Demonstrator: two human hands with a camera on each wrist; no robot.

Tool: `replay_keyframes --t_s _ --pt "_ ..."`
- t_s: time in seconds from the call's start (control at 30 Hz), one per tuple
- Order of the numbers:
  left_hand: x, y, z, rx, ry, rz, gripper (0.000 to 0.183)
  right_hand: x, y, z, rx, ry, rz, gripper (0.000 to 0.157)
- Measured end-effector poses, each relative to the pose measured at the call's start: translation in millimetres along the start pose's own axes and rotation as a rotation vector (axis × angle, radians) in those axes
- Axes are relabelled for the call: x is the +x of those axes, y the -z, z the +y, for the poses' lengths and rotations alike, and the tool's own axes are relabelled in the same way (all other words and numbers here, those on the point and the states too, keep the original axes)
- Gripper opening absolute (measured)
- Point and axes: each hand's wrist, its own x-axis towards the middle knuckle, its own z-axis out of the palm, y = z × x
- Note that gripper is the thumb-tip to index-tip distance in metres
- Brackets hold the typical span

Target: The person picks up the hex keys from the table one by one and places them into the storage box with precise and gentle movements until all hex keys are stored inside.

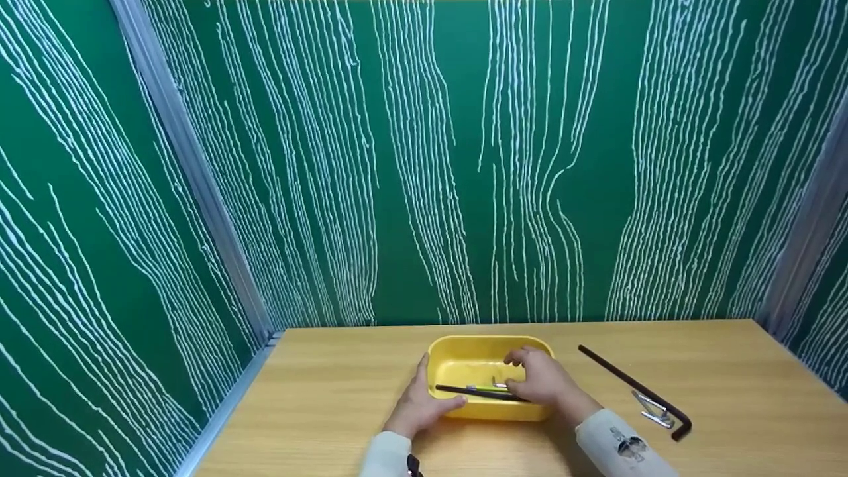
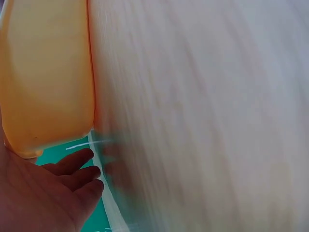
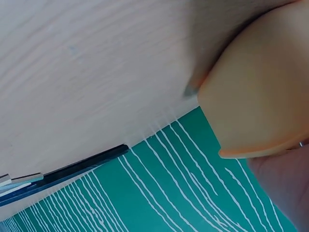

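A yellow plastic box (image 1: 503,412) with rounded corners stands on the table. My left hand (image 1: 424,401) holds its left end, thumb over the front rim and index finger along the side wall; the left wrist view shows the other fingers loosely extended beyond the box (image 2: 48,72). Over the box's right rim reaches my right hand (image 1: 540,379), fingers bent and spread above the contents. Inside lie a thin black rod (image 1: 457,389), a lime-green slim item (image 1: 487,388) and a small silver piece (image 1: 498,383) close to the right thumb. Whether the thumb touches that piece is unclear.
To the right on the wooden table (image 1: 331,377) lies a dark L-shaped hex key (image 1: 626,377), with a silver V-shaped metal piece (image 1: 652,409) beside its bent end. Green panels (image 1: 411,265) with white wavy lines stand behind and at the sides.
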Motion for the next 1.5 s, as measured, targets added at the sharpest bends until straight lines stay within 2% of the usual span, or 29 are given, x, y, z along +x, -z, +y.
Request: replay_keyframes --t_s 0.13,0.3,0.73,1.07,1.23,1.5 --pt "-0.1 0.1 -1.3 -0.012 -0.012 0.006 0.114 -1.3 3.4 -1.0 -0.006 0.031 0.01 0.038" --pt "-0.4 1.3 -3.8 -0.011 -0.023 0.015 0.115 -1.8 9.6 0.4 -0.097 0.093 0.06 0.036" --pt "-0.3 2.1 -3.3 0.004 -0.009 0.019 0.114 -7.8 29.0 8.8 -0.195 0.057 0.126 0.032" --pt "0.1 0.2 -2.5 0.015 -0.003 0.02 0.114 -15.4 51.2 26.3 -0.228 0.048 0.13 0.034" --pt "0.6 0.5 -3.9 0.022 -0.029 0.017 0.116 -21.6 63.9 36.4 -0.28 0.067 0.143 0.033" --pt "-0.5 0.1 -2.8 0.013 -0.046 0.002 0.115 -34.5 82.2 61.8 -0.345 0.082 0.149 0.033"
